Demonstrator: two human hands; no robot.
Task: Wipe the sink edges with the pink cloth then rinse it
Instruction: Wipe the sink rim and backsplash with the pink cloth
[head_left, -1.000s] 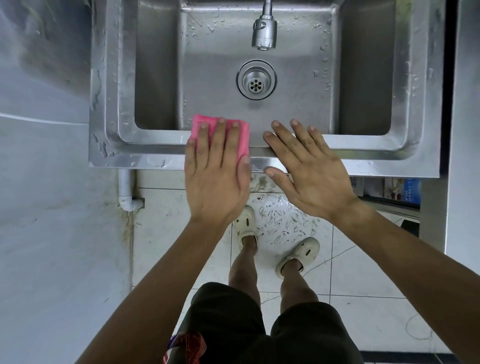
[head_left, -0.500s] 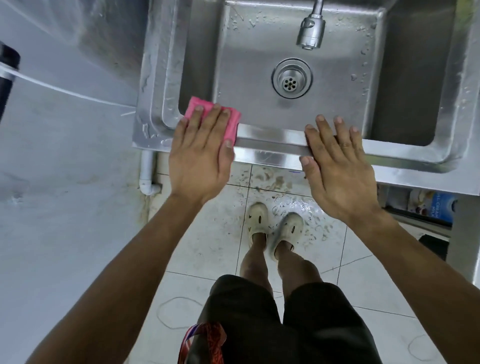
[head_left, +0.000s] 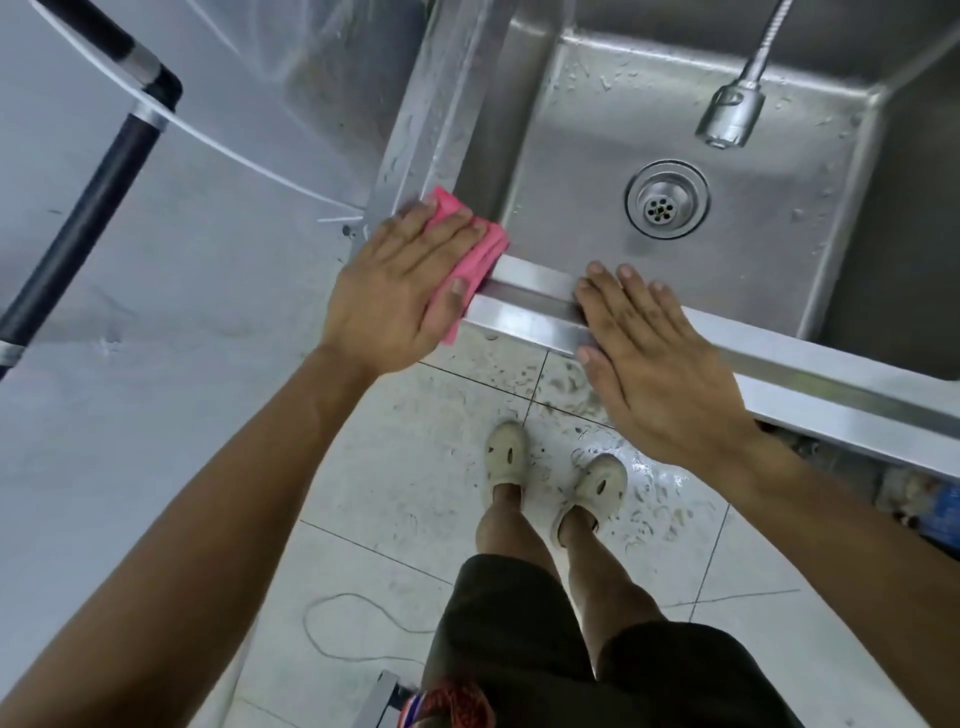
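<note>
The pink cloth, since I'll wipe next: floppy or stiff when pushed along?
Likely soft and floppy: the pink cloth bunches in folds under the left hand. It probably slides easily, since the sink rim looks smooth and droplets dot the steel nearby.

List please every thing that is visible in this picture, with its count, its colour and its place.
sink: one, steel, upper right, wet
drain: one, steel, basin floor
faucet head: one, steel, above basin
pink cloth: one, pink, near-left sink corner, under left hand
black pole: one, black with silver bands, upper left
floor tiles: pale, wet below sink
cord: one, thin, on floor
slippers: two, beige, on feet
shorts: dark, bottom
left hand: flat on cloth
right hand: flat on front sink edge
</note>
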